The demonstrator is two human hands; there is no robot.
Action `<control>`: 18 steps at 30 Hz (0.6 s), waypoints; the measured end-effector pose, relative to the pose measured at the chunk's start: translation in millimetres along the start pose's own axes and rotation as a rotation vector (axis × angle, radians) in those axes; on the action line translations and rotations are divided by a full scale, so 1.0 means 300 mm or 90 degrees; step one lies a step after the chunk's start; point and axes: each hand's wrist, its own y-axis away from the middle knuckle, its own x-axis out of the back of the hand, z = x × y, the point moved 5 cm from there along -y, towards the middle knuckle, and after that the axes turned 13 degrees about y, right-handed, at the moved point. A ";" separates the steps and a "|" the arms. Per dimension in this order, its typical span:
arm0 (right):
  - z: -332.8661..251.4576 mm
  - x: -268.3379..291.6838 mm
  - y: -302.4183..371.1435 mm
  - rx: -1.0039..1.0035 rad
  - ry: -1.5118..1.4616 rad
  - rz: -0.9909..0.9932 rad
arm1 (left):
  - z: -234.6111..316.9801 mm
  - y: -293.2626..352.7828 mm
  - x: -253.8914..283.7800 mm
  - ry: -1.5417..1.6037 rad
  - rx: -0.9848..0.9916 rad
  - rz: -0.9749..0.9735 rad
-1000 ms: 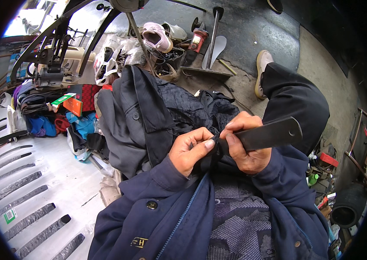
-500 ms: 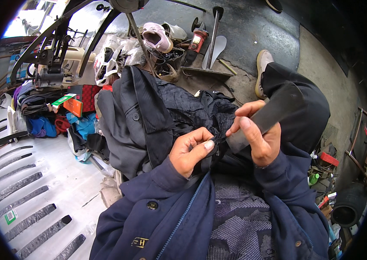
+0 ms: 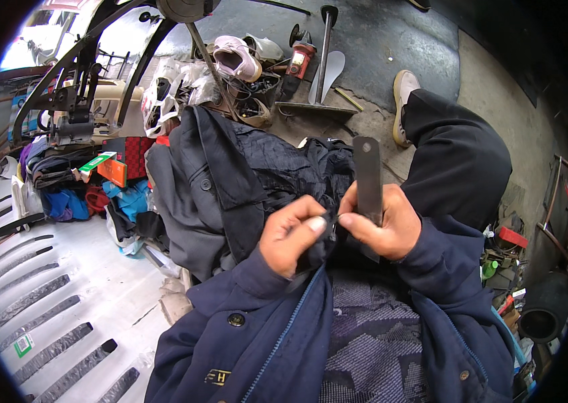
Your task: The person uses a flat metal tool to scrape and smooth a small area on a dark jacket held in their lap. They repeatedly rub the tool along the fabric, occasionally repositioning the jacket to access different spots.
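My left hand [image 3: 289, 236] is closed, thumb and fingertips pinching a bit of black cloth above my lap. Right beside it, my right hand [image 3: 395, 225] grips a flat, dark metal blade [image 3: 368, 176] with a small hole near its rounded end. The blade points up and away from me, its lower part hidden behind the hand. The right thumb and fingertip also come together at the pinched cloth, almost touching the left fingertips. A dark grey coat [image 3: 180, 181] with a crinkled black lining [image 3: 274, 164] lies over my lap.
A black sewing machine frame [image 3: 72, 101] stands at the far left, beside piled cloth [image 3: 62, 168]. Ahead are a pale pink shoe [image 3: 235, 59], a red power tool [image 3: 301, 60] and a metal stand [image 3: 324, 64]. Black strips [image 3: 52, 352] line the white surface at left.
The blade has swung from slanting across to the right to nearly upright. My right hand has turned and moved closer to my left, which keeps its pinch.
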 end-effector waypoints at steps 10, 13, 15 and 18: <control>0.058 -0.028 0.019 -0.160 -0.293 0.006 | 0.012 -0.003 -0.009 -0.011 -0.059 -0.049; 0.053 -0.027 0.018 -0.150 -0.280 0.007 | 0.027 -0.005 -0.017 -0.064 -0.078 -0.053; 0.053 -0.029 0.020 -0.150 -0.260 -0.002 | 0.022 -0.007 -0.022 -0.065 -0.061 -0.037; 0.055 -0.030 0.024 -0.152 -0.247 -0.015 | 0.022 -0.014 -0.021 -0.083 -0.053 -0.027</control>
